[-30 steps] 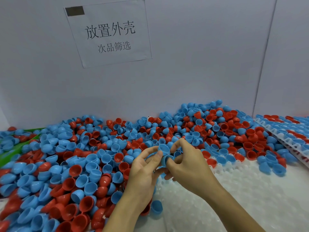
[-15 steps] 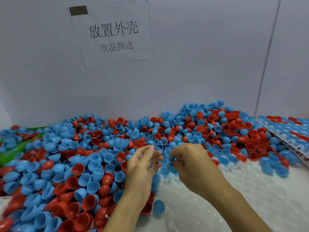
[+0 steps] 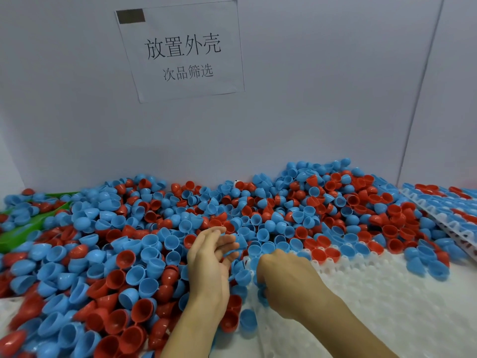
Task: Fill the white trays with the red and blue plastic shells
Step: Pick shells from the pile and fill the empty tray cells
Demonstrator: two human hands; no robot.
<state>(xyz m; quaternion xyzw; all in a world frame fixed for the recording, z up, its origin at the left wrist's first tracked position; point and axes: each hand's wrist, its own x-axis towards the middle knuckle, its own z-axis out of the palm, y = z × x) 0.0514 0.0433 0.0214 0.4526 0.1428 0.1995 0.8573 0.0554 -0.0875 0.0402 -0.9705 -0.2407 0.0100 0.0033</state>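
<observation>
Grey partition wall (image 3: 309,99) behind, paper sign (image 3: 180,50) with Chinese characters taped up. Below, huge heap of red and blue plastic shells (image 3: 129,241) spilling across the bench, over the far edge of the white tray (image 3: 374,293) at front right. Second white tray (image 3: 444,223), already loaded, far right. Green bin edge (image 3: 23,228) far left. Left hand (image 3: 209,259) loose, fingers spread above the pile. Right hand (image 3: 286,282) knuckles-up, curled down at the tray's left edge among blue shells; grip hidden, can't tell.

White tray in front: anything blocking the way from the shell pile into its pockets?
Mostly no. The white tray lies bare on the near right. Loose shells cover its far and left edges, and the right hand rests over its left corner.
</observation>
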